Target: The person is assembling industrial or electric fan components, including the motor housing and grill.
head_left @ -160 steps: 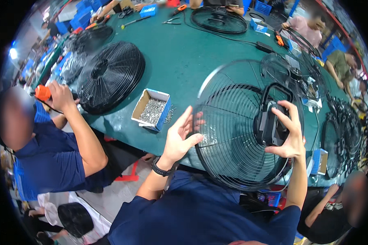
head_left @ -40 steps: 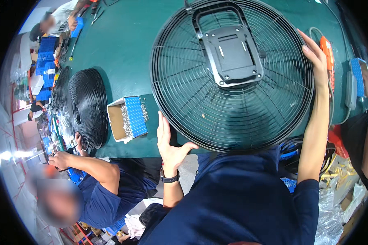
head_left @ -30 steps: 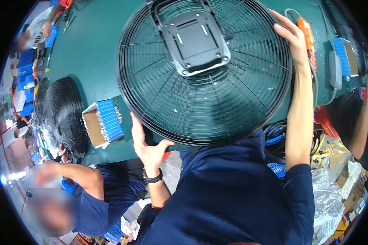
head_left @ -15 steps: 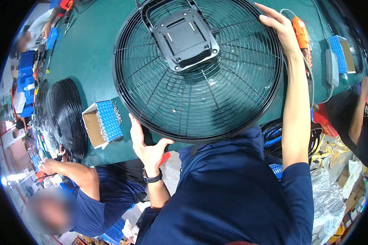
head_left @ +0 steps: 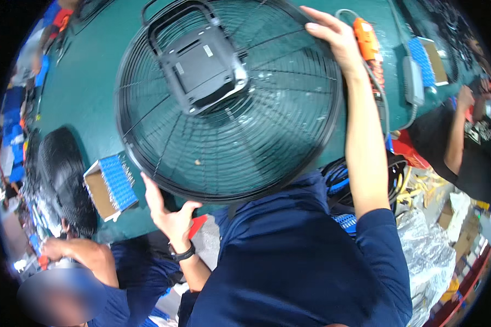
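A round black wire fan guard (head_left: 289,141) lies in front of me over the green table. A square black plastic housing (head_left: 204,71) sits at its middle, with a looped black bracket (head_left: 183,10) at the far left. My left hand (head_left: 172,220), with a dark watch on the wrist, holds the near left rim, thumb and fingers apart around the edge. At the far right rim my right hand (head_left: 338,41) grips with bent fingers; its fingertips touch the wires. Closest to that hand is an orange power screwdriver (head_left: 367,41) with a grey cord.
A blue carton (head_left: 117,180) with spilled screws stands left of the guard, beside stacked black guards (head_left: 65,180). At right are a grey power adapter (head_left: 413,79) and another blue carton (head_left: 423,54). Co-workers sit at lower left and right. Black cables (head_left: 338,180) lie near my right arm.
The view has turned, so the guard, table and cartons all appear further left. Both hands keep their places on the guard's rim.
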The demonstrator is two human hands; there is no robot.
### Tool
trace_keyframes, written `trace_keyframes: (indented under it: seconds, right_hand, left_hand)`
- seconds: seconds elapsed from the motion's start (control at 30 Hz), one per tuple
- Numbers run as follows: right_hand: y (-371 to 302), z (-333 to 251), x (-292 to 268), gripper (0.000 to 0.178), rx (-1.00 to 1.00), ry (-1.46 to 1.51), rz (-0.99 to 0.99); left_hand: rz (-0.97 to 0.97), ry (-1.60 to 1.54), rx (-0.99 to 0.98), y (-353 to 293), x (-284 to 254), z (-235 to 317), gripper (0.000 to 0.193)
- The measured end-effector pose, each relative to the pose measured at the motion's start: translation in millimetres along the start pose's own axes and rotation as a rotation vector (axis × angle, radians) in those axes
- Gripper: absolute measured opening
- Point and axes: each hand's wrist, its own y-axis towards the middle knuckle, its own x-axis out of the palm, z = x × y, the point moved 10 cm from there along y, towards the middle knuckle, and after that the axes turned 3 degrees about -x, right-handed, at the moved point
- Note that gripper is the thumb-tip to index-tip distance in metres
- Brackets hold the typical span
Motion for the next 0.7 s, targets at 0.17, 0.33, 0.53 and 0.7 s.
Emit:
trace_keyframes:
  seconds: [0.17,0.33,0.53,0.7]
  right_hand:
    - [-4.8,-10.3,-3.5,0.05,-0.075,0.063,0.045]
    - [-3.6,-3.0,-6.7,0.05,-0.077,0.137,0.048]
    - [2.7,-3.6,10.2,0.05,-0.063,0.08,0.015]
    - [1.0,-7.1,3.2,0.052,-0.09,-0.077,0.004]
  left_hand:
    - [-0.031,-0.206,-0.02,1.2,6.8,-7.1,0.116]
    - [-0.03,0.036,0.076,6.4,4.0,8.4,0.116]
    - [-0.016,0.048,0.05,5.5,-9.3,-1.3,0.117]
    - [-0.026,0.047,0.118,7.4,-4.0,-2.6,0.116]
